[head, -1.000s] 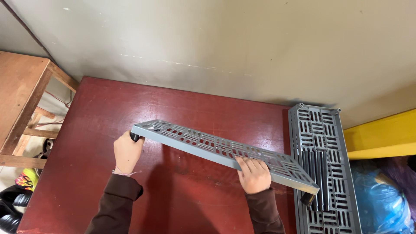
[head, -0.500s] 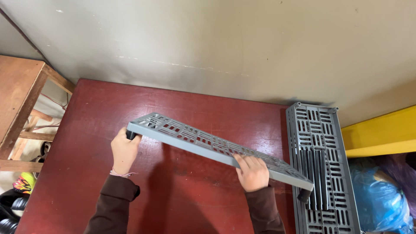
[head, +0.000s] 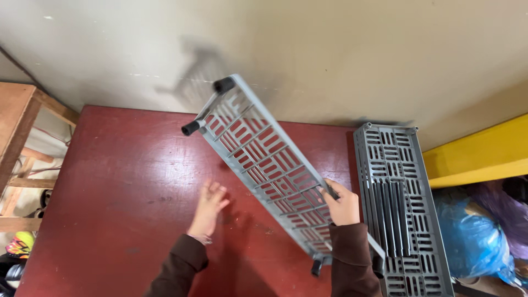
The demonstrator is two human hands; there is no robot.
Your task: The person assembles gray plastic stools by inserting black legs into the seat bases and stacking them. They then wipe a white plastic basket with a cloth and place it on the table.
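Observation:
A long grey plastic slotted shelf panel [head: 258, 165] with black corner sockets is tilted up over the red floor [head: 121, 187], its far end raised toward the cream wall. My right hand [head: 342, 204] grips the panel's right edge near its lower end. My left hand [head: 209, 206] hangs free below the panel with fingers spread, touching nothing. A second grey slotted shelf [head: 399, 203] with several loose grey rods lying on it rests on the floor at the right.
A wooden table frame [head: 22, 132] stands at the left. A yellow surface [head: 484, 151] and a blue plastic bag [head: 467, 236] lie at the far right. The cream wall [head: 330, 55] runs across the top.
My left hand has let go of the panel's left end. The panel has swung up and round, held now by my right hand alone.

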